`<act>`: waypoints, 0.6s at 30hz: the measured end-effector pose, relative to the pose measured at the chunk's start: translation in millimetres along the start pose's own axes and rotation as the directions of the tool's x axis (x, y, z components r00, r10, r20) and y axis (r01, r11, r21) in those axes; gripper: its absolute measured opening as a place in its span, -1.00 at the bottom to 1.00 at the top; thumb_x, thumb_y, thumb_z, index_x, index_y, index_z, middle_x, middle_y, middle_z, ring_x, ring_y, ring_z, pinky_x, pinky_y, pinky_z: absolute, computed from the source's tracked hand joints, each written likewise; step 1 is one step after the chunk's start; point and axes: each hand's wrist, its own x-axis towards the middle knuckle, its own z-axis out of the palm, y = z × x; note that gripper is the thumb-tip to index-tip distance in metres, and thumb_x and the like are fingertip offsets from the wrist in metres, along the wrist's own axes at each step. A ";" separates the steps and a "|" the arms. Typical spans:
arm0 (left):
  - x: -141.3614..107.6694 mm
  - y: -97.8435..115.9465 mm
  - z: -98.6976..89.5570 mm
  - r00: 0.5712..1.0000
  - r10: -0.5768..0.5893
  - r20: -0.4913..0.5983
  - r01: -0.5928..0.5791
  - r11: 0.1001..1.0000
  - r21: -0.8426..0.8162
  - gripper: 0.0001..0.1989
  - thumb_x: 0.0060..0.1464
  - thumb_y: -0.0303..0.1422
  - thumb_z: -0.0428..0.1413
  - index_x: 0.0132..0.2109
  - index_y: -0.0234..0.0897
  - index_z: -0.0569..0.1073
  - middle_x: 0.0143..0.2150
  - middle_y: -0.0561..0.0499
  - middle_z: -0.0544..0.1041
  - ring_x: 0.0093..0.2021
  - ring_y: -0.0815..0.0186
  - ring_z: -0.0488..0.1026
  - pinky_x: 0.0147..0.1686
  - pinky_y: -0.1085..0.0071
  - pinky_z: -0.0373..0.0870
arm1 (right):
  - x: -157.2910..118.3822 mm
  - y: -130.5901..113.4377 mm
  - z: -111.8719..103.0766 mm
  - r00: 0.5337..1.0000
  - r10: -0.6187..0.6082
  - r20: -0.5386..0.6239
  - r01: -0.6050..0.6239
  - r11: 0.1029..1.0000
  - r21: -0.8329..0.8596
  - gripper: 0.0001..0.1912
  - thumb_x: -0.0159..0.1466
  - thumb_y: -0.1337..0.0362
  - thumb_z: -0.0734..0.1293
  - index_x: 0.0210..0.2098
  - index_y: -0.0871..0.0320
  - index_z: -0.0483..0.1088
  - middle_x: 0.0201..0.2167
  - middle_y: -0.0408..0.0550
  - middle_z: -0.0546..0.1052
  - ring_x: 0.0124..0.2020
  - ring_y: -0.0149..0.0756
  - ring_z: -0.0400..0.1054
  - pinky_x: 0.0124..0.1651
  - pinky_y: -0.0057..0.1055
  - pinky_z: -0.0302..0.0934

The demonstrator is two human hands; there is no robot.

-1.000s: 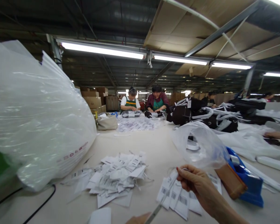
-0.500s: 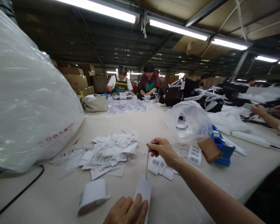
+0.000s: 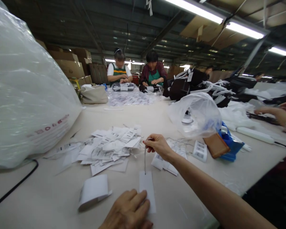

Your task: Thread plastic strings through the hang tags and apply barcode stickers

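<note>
Pinches with the right hand (image 3: 158, 145) the upper end of a thin grey string (image 3: 145, 162), running straight down to the top edge of a white rectangular paper tag (image 3: 147, 184). Touches this tag, lying flat between the two hands on the broad cream-coloured table (image 3: 143, 117), with slightly bent fingers of the left hand (image 3: 130, 207); cannot tell from here about a pinch by the left thumb. Has to the left a curled white paper piece (image 3: 94, 190), and behind it a loose heap of white printed paper tags (image 3: 112, 148). Shows near the right forearm a smaller group of white barcode tags (image 3: 160, 162); farther off, a translucent plastic bag (image 3: 200, 109).
</note>
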 end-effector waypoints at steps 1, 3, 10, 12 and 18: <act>-1.5 -0.4 -0.5 0.999 -0.036 0.037 0.038 0.997 -0.074 -0.74 0.18 -0.32 -0.13 -0.24 -0.28 0.43 -0.28 -0.08 0.59 -0.47 0.28 0.43 -0.53 0.40 0.41 | 2.3 2.3 0.1 1.000 0.012 -0.004 -0.012 0.999 -0.034 -0.87 0.25 0.37 0.29 -0.44 0.26 0.34 -0.62 -0.30 0.38 -0.66 -0.56 0.26 -0.61 -0.60 0.17; -5.3 -1.7 -0.5 0.990 -0.110 0.083 0.125 0.971 -0.202 -0.78 0.13 -0.39 -0.11 -0.24 -0.24 0.42 -0.24 -0.05 0.58 -0.44 0.27 0.40 -0.47 0.37 0.39 | 8.4 7.3 -0.6 0.999 0.030 -0.015 -0.032 0.994 -0.103 -0.86 0.27 0.32 0.28 -0.40 0.26 0.35 -0.57 -0.28 0.39 -0.63 -0.55 0.28 -0.58 -0.57 0.21; -11.1 -4.5 -4.1 0.956 -0.208 0.207 0.265 0.913 -0.310 -0.69 -0.01 -0.56 -0.13 -0.22 -0.21 0.42 -0.14 -0.01 0.57 -0.35 0.24 0.40 -0.34 0.30 0.37 | 10.9 12.7 -15.6 0.958 -0.159 -0.237 0.065 0.930 -0.361 -0.90 0.24 0.34 0.28 -0.24 0.22 0.34 -0.31 -0.09 0.44 -0.41 -0.41 0.34 -0.29 -0.36 0.26; -9.4 -4.7 -7.4 0.946 -0.224 0.234 0.293 0.899 -0.325 -0.68 -0.04 -0.59 -0.13 -0.23 -0.21 0.43 -0.14 0.00 0.57 -0.34 0.24 0.40 -0.33 0.29 0.38 | -9.2 11.3 -18.8 0.928 -0.284 -0.240 0.159 0.887 -0.433 -0.89 0.23 0.37 0.26 -0.23 0.18 0.35 -0.24 -0.04 0.43 -0.34 -0.36 0.32 -0.20 -0.32 0.20; -0.9 -2.0 -12.3 0.934 -0.241 0.265 0.317 0.902 -0.295 -0.71 -0.09 -0.64 -0.12 -0.32 -0.26 0.42 -0.16 -0.02 0.58 -0.39 0.26 0.39 -0.38 0.31 0.38 | -96.4 34.8 -3.3 0.813 -0.536 0.229 0.566 0.632 -0.529 -0.87 0.20 0.44 0.24 -0.39 0.14 0.40 -0.47 -0.10 0.47 -0.34 -0.29 0.28 -0.25 -0.38 0.12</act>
